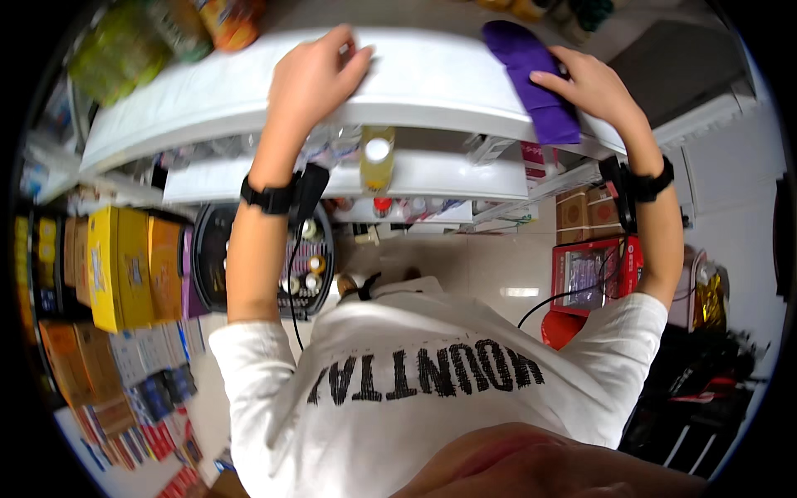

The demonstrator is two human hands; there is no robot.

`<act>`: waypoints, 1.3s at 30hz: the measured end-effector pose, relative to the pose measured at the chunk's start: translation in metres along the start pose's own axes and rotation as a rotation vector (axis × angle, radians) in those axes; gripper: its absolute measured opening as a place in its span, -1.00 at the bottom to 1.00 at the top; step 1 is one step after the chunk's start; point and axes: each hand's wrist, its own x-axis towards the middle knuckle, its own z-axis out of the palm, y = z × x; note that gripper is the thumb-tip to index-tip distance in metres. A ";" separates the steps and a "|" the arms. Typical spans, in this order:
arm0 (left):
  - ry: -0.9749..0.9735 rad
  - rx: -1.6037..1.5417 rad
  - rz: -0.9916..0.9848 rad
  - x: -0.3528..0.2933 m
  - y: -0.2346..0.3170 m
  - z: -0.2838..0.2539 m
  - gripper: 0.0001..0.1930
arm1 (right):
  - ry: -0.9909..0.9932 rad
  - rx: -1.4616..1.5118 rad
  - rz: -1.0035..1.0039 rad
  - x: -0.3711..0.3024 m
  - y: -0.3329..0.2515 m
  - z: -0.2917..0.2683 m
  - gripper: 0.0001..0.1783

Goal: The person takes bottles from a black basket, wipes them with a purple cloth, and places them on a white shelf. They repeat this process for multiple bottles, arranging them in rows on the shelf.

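Observation:
A folded purple cloth (531, 79) lies on the right part of the white shelf (432, 70), its lower end draped over the front edge. My right hand (591, 87) holds the cloth by its right side, thumb on top of it; some fingers are hidden. Farther left, my left hand (315, 75) is at the same shelf, slightly blurred. Its thumb stands apart from the loosely curled fingers, and nothing shows between them. Black straps with small devices circle both wrists.
Yellow-green bottles (120, 51) and an orange bottle (228, 23) stand at the far left. A yellow-liquid bottle (378, 158) is on a lower shelf. A black basket (320, 290) of containers, yellow boxes (120, 266) and a red box (594, 274) flank me. A cable hangs from each wrist.

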 end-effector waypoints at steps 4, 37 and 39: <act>-0.157 -0.185 0.094 0.008 0.005 -0.005 -0.59 | 0.353 0.060 -0.150 -0.013 0.009 0.051 -0.40; -1.233 0.364 -0.930 -0.547 -0.437 0.090 -0.59 | -0.276 0.511 -0.592 -0.014 -0.340 0.264 -0.58; -1.229 0.360 -0.945 -0.518 -0.419 0.075 -0.59 | -0.290 0.488 -0.569 -0.015 -0.335 0.269 -0.59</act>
